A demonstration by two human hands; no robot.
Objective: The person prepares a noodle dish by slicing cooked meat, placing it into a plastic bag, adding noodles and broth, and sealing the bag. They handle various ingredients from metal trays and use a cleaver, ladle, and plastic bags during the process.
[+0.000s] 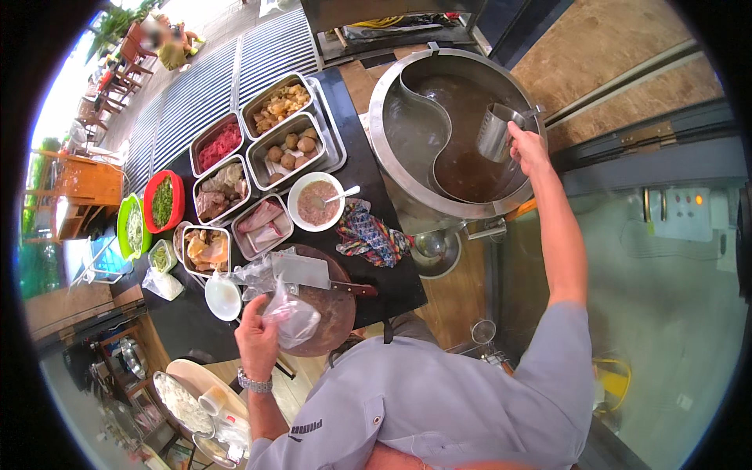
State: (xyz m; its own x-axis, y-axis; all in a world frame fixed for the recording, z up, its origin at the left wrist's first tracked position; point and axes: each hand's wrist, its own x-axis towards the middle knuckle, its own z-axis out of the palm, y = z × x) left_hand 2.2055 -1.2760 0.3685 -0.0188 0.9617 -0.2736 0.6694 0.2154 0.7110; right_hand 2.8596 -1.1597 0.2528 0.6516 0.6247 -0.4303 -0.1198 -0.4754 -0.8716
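Observation:
My right hand (529, 150) grips the handle of a perforated metal strainer cup (496, 134). The cup is tilted over the brown broth (470, 170) in a large round steel pot (385, 164). A curved divider (442, 141) splits the pot, with paler liquid (411, 123) on its other side. My left hand (258, 341) holds a clear plastic bag (294, 320) above a round wooden chopping board (332, 320). Across the board lies a cleaver (305, 271) with a wooden handle. Beside my left hand is a small white bowl (223, 298).
A black table (382, 294) bears steel trays of meatballs (292, 154), red meat (220, 145) and other meats. A white bowl (296, 188) of minced food holds a spoon. A patterned cloth (370, 232) lies near the pot. Greens fill a red basket (163, 200). A person (170, 44) sits outside.

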